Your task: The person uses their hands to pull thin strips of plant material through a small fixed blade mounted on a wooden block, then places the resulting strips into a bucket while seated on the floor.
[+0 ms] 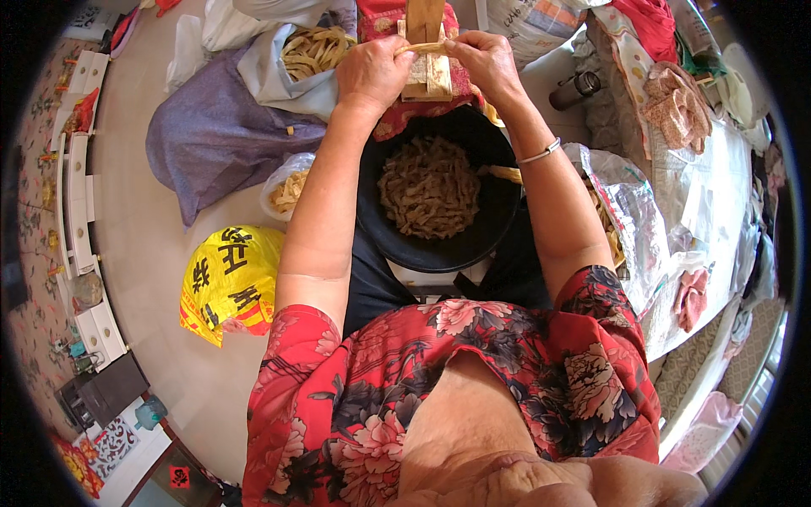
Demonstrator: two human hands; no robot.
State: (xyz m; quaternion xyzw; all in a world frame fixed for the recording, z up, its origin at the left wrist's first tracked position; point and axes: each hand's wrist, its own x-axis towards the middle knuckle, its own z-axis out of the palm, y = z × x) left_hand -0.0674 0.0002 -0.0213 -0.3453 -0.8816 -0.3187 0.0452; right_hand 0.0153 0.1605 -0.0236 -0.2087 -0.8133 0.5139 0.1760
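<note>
A pale yellow-brown dried strip is stretched between my two hands at the top centre. My left hand grips its left end, and my right hand pinches its right end between thumb and fingers. Just beneath the strip is a wooden block with an upright wooden piece, set on a red patterned cloth. Nearer my body, a black round basin holds a heap of brown shrivelled strips. Part of the block is hidden by the strip and fingers.
Left stand a cloth bag of pale strips, a small plastic bag of pieces and a yellow plastic bag. Right are a clear plastic bag, a dark flask and a covered bed or couch with cloths.
</note>
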